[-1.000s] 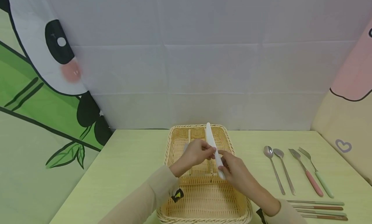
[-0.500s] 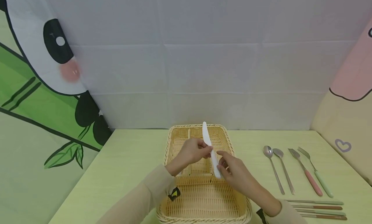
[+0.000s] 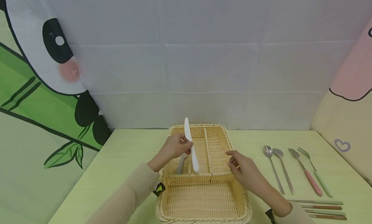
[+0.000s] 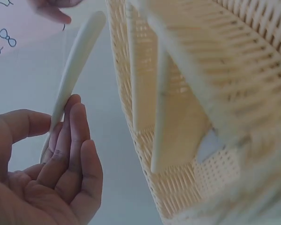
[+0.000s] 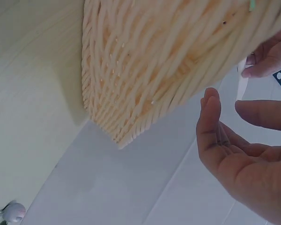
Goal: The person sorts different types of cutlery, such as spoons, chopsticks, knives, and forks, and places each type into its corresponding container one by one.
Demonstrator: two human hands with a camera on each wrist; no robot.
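My left hand [image 3: 175, 146] pinches a white table knife [image 3: 194, 157] between thumb and fingers, above the left side of the wicker basket [image 3: 203, 179]. In the left wrist view the knife [image 4: 79, 56] slants up from the fingertips. My right hand [image 3: 247, 170] hovers by the basket's right rim, fingers loosely bent and thumb apart, holding nothing. A grey metal piece [image 3: 181, 164] lies in the back left compartment; its far part is hidden by my left hand, so its kind is unclear.
Two dividers make three narrow compartments at the basket's back; a wide one is in front. Right of it lie two spoons [image 3: 273, 169], a pink-handled fork [image 3: 308, 175], a green-handled fork [image 3: 319, 178] and several chopsticks [image 3: 328, 208]. A white cloth [image 3: 215, 72] hangs behind.
My left hand has carried the knife leftward, from over the right compartment to over the left side. My right hand has come off the knife's end and moved slightly right.
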